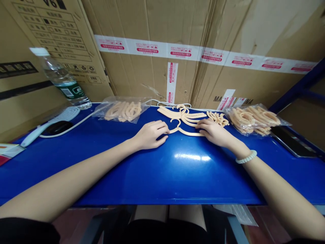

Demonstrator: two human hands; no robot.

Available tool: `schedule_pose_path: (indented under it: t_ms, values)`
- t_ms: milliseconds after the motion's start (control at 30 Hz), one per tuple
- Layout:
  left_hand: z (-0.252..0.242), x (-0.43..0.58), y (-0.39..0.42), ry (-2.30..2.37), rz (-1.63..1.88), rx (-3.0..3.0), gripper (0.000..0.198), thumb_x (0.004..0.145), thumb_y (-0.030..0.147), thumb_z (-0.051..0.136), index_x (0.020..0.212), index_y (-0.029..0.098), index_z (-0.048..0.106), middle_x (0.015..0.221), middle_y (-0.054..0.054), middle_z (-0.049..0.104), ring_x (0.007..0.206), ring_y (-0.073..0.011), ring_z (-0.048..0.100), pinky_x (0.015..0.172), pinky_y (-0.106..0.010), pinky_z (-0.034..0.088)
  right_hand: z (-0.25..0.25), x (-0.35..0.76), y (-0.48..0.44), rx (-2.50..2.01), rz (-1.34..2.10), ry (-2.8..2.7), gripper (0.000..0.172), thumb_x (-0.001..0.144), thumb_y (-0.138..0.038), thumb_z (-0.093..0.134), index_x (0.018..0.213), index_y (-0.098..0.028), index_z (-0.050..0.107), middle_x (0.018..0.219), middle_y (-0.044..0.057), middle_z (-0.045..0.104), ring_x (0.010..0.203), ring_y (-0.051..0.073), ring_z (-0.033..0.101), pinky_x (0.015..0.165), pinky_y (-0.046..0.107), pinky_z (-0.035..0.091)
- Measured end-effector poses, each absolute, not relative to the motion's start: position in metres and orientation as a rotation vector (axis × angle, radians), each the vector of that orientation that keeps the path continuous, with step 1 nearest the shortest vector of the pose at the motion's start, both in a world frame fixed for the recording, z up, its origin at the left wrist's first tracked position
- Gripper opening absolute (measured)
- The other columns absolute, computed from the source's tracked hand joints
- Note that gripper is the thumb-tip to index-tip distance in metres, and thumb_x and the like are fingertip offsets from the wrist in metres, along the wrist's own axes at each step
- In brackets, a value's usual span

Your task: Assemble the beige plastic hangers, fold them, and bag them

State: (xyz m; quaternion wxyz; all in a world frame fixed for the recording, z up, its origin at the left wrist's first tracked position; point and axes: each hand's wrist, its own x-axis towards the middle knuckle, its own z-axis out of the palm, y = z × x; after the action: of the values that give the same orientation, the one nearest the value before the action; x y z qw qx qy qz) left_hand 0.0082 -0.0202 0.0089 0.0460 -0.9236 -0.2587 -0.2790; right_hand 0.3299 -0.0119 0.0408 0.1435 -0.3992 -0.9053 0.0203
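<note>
A small beige clothes hanger [190, 134] lies on the blue table, its hook pointing away from me. My left hand [151, 135] is closed at the hanger's left end, fingers curled over the tip. At the opposite end, my right hand [214, 131] grips the hanger's arm, and the fingers hide that tip. Just beyond is a stack of similar beige hangers [169, 112], overlapping each other. Beside my right hand sits a pile of small curved beige hooks [218, 118].
Clear bags of beige parts lie at left [124, 111] and right [254, 118]. A water bottle [67, 83], hairbrush [54, 118] and black mouse-like object [59, 128] are left; a dark phone [291, 140] is right. White cable [76, 130] crosses the table. Cardboard [152, 74] stands behind.
</note>
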Motion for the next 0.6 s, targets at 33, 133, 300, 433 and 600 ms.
schedule_pose_path:
  t_ms: [33, 133, 300, 433, 600]
  values:
    - [0.009, 0.008, -0.020, -0.775, -0.849, -2.822, 0.015, 0.094, 0.019, 0.052, 0.096, 0.016, 0.067, 0.098, -0.008, 0.071, 0.090, -0.0223, 0.064, 0.081, -0.035, 0.051, 0.038, 0.331, -0.010, -1.167, 0.030, -2.610, 0.032, 0.094, -0.021, 0.048, 0.111, -0.012, 0.073, 0.119, 0.021, 0.067, 0.111, 0.036, 0.062, 0.100, 0.055, 0.050]
    - [0.008, 0.008, -0.019, -0.759, -0.860, -2.818, 0.015, 0.094, 0.018, 0.052, 0.095, 0.016, 0.066, 0.098, -0.008, 0.070, 0.089, -0.0218, 0.064, 0.080, -0.034, 0.051, 0.034, 0.335, -0.006, -1.189, -0.056, -2.623, 0.035, 0.096, -0.023, 0.048, 0.115, -0.007, 0.072, 0.120, 0.023, 0.066, 0.113, 0.037, 0.062, 0.102, 0.054, 0.051]
    - [0.005, 0.009, -0.018, -0.746, -0.883, -2.809, 0.015, 0.095, 0.017, 0.051, 0.095, 0.017, 0.066, 0.096, -0.007, 0.070, 0.088, -0.0207, 0.064, 0.080, -0.033, 0.051, 0.030, 0.339, -0.004, -1.205, -0.109, -2.612, 0.035, 0.097, -0.025, 0.049, 0.118, -0.007, 0.070, 0.124, 0.023, 0.066, 0.117, 0.037, 0.062, 0.104, 0.054, 0.051]
    - [0.005, 0.011, -0.018, -0.734, -0.895, -2.809, 0.016, 0.095, 0.016, 0.050, 0.095, 0.017, 0.066, 0.095, -0.007, 0.070, 0.088, -0.0206, 0.064, 0.079, -0.033, 0.052, 0.029, 0.340, -0.003, -1.175, -0.097, -2.594, 0.032, 0.097, -0.023, 0.048, 0.112, -0.010, 0.073, 0.124, 0.022, 0.066, 0.115, 0.035, 0.064, 0.102, 0.051, 0.053]
    - [0.006, 0.011, -0.019, -0.713, -0.924, -2.799, 0.017, 0.095, 0.015, 0.050, 0.093, 0.017, 0.067, 0.094, -0.007, 0.070, 0.087, -0.0202, 0.064, 0.079, -0.033, 0.052, 0.051, 0.332, -0.015, -1.081, -0.102, -2.357, 0.020, 0.096, -0.024, 0.054, 0.093, -0.017, 0.073, 0.101, 0.014, 0.072, 0.097, 0.029, 0.069, 0.089, 0.046, 0.056]
